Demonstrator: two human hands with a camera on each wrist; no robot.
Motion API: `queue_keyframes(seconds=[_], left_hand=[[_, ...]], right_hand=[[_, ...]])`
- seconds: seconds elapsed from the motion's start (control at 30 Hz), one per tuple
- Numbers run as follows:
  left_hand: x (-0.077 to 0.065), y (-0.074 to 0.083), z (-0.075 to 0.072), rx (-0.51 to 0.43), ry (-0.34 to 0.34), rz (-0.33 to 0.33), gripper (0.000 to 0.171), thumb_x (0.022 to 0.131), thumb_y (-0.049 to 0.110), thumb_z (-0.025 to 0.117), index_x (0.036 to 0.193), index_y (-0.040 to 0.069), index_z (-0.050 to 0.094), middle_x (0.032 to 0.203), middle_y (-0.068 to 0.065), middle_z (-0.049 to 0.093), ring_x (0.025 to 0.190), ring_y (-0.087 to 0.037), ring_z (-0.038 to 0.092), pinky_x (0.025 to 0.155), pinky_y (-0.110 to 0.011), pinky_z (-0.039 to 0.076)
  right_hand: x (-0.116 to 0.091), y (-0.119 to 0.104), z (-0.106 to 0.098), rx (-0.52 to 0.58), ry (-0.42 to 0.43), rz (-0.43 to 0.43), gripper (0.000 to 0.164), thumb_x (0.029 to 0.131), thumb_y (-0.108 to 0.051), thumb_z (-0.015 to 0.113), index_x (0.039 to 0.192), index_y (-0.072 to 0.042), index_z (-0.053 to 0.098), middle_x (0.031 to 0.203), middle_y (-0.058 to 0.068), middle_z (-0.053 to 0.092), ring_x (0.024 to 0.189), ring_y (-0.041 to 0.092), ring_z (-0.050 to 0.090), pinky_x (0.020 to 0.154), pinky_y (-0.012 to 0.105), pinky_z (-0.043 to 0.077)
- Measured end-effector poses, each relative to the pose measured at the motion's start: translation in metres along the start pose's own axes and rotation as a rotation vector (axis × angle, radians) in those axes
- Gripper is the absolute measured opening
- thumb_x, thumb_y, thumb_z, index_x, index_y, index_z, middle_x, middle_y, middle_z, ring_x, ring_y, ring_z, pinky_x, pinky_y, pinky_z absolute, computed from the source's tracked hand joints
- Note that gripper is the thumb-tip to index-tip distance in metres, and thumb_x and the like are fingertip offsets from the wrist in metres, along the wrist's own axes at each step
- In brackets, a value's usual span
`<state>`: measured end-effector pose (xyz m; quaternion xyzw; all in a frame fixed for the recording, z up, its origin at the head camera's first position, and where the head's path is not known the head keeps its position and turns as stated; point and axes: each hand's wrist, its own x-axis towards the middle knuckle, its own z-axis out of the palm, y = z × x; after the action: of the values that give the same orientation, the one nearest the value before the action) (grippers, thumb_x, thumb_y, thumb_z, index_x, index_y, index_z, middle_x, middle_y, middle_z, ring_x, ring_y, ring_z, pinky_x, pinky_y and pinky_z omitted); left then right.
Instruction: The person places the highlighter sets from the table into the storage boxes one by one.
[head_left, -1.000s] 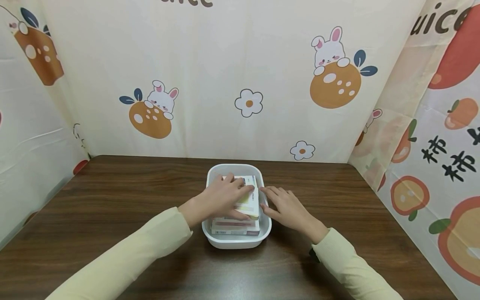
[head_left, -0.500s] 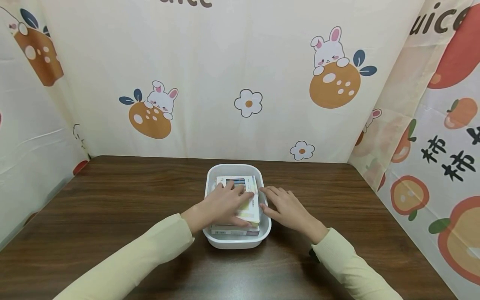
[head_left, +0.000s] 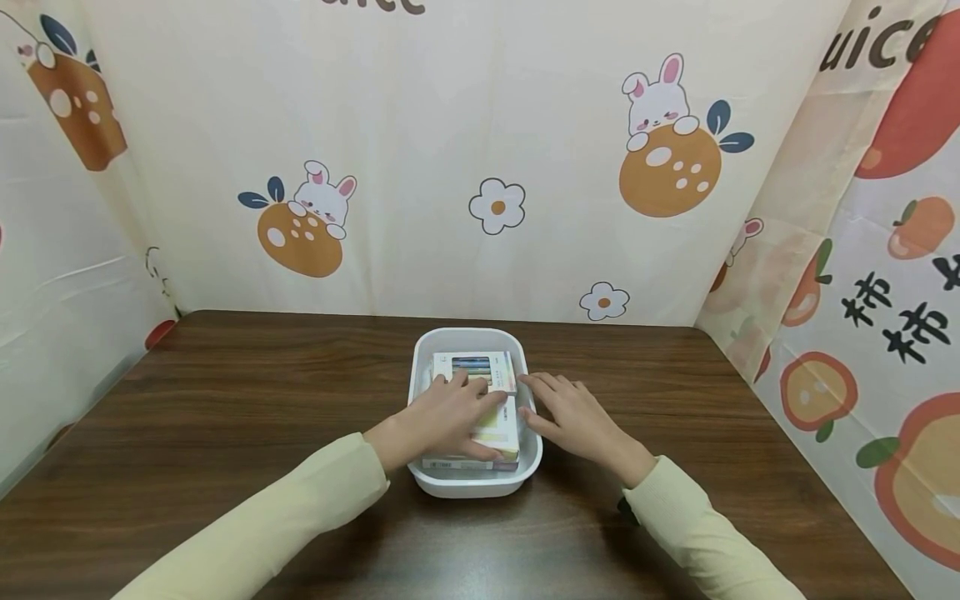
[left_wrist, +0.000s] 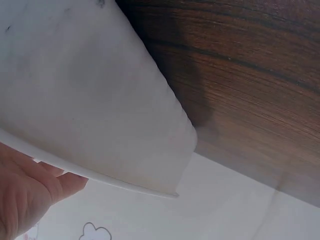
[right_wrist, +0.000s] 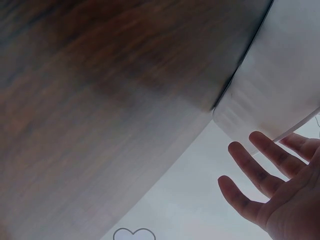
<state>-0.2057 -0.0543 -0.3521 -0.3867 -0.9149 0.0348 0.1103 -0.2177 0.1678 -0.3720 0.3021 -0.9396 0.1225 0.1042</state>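
A white plastic bin [head_left: 474,486] stands on the table, holding white cardboard boxes. My left hand [head_left: 435,417] reaches over its left rim and holds a white box with a yellow patch [head_left: 504,425] near the front end, thumb at its near edge and fingers at its far edge. Behind that box lies another white box [head_left: 442,360] with a picture of blue-green strips. Part of a further box [head_left: 457,464] shows underneath. My right hand [head_left: 577,421] is at the bin's right rim, fingers extended. In the right wrist view, the fingers [right_wrist: 250,162] are spread beside the bin wall [right_wrist: 280,85].
The dark wooden table [head_left: 262,400] extends to both sides of the bin. A pale printed curtain [head_left: 420,242] hangs behind its far edge, and another printed sheet [head_left: 847,292] stands along the right side.
My left hand has shifted slightly toward me, bringing the yellow-patched box to the bin's front end. The strip-patterned box behind shows more. My right hand stays at the rim.
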Motion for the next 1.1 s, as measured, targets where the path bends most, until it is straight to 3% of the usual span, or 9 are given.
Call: queue_keyframes(seconds=[0.73, 0.97, 1.1], left_hand=[[-0.004, -0.005, 0.0, -0.07, 0.009, -0.016, 0.076, 0.073, 0.076, 0.045, 0.129, 0.023, 0.048, 0.116, -0.002, 0.056, 0.1, -0.025, 0.053, 0.078, -0.044, 0.047], [-0.012, -0.019, -0.008, -0.077, 0.078, -0.036, 0.067, 0.08, 0.068, 0.047, 0.128, 0.021, 0.049, 0.119, -0.002, 0.057, 0.104, -0.026, 0.052, 0.086, -0.047, 0.042], [-0.021, -0.03, -0.016, -0.079, 0.11, -0.09, 0.064, 0.082, 0.064, 0.048, 0.129, 0.021, 0.05, 0.12, -0.004, 0.056, 0.109, -0.027, 0.051, 0.087, -0.047, 0.041]], right_hand=[[0.0, 0.0, -0.002, -0.004, -0.006, -0.006, 0.048, 0.091, -0.039, 0.05, 0.131, -0.013, 0.049, 0.127, 0.006, 0.054, 0.115, 0.026, 0.051, 0.089, 0.049, 0.041], [0.002, 0.002, -0.007, 0.0, 0.033, -0.017, 0.045, 0.091, -0.037, 0.052, 0.129, -0.012, 0.051, 0.124, 0.007, 0.057, 0.114, 0.026, 0.053, 0.089, 0.048, 0.042], [0.001, 0.006, -0.012, -0.005, 0.063, -0.001, 0.045, 0.091, -0.036, 0.051, 0.13, -0.014, 0.05, 0.125, 0.006, 0.056, 0.115, 0.025, 0.052, 0.09, 0.047, 0.041]])
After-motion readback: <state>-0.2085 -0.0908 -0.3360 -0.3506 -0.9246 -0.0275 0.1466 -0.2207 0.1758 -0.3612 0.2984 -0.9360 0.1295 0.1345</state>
